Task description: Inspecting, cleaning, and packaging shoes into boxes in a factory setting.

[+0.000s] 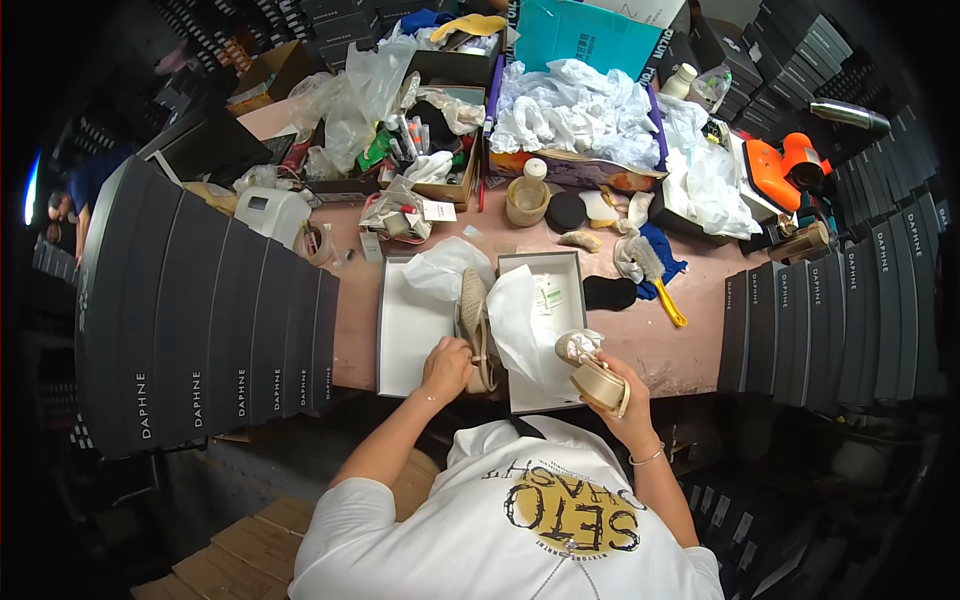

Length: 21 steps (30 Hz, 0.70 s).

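The left hand (446, 362) grips one beige shoe (474, 325) lying lengthwise in the open box (410, 330), while the right hand (615, 390) holds its mate (592, 375) just right, above the counter (690, 330) edge.

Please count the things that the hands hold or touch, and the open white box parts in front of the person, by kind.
Beige shoes: 2 (left hand on one, right hand holding one)
Open white box parts: 2 ()
Total: 4
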Tool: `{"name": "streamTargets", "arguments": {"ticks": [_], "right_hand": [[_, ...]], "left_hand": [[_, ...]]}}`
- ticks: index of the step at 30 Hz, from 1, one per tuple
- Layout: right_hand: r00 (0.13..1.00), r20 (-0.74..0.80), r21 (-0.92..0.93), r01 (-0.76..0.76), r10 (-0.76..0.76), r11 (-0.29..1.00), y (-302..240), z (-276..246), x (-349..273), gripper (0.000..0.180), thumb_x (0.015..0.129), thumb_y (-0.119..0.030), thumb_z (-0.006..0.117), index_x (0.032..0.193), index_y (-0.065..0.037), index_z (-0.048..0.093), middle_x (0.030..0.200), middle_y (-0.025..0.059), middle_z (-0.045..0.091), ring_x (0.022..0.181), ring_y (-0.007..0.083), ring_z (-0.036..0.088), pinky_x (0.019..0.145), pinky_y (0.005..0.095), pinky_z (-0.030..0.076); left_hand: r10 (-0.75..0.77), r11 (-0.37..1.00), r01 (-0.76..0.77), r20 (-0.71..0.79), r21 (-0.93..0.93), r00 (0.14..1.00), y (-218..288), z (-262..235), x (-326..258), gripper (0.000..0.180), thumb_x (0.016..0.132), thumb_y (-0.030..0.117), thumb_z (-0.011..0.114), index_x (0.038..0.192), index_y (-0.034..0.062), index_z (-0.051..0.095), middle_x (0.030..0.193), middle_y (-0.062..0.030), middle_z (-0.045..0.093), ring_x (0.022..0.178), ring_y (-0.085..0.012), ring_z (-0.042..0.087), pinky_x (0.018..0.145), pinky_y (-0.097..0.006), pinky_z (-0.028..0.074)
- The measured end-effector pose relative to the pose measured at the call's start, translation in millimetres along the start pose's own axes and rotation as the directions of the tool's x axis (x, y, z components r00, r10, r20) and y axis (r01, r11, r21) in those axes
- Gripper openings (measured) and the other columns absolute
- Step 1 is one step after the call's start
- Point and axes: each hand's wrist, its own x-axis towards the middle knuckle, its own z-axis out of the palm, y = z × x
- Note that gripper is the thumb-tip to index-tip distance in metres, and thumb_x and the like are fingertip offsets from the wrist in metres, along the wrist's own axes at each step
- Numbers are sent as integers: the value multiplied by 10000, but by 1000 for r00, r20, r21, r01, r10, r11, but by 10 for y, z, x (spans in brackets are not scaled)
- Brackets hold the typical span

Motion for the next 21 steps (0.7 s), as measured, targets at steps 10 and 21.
{"name": "streamTargets", "arguments": {"ticks": [10,21], "right_hand": [[985,6,205,-171,174,964,-60,73,135,476,757,-16,737,1193,4,546,1099,84,627,992,166,607,873,292,482],[897,70,665,-368,436,650,177,-242,565,498,935,-479,494,1183,-47,502,983,50,607,825,107,596,660,238,514]], "left_hand": [[445,685,-613,440,394,780,-218,56,497,244,814,180,532,1027,118,634,1236,-35,538,1322,-230,337,1081,-613,168],[-86,800,185,197,-571,977,710,-1664,478,314,830,67,644,1131,56,558,973,-64,631,882,-153,626,782,-303,514]]}}
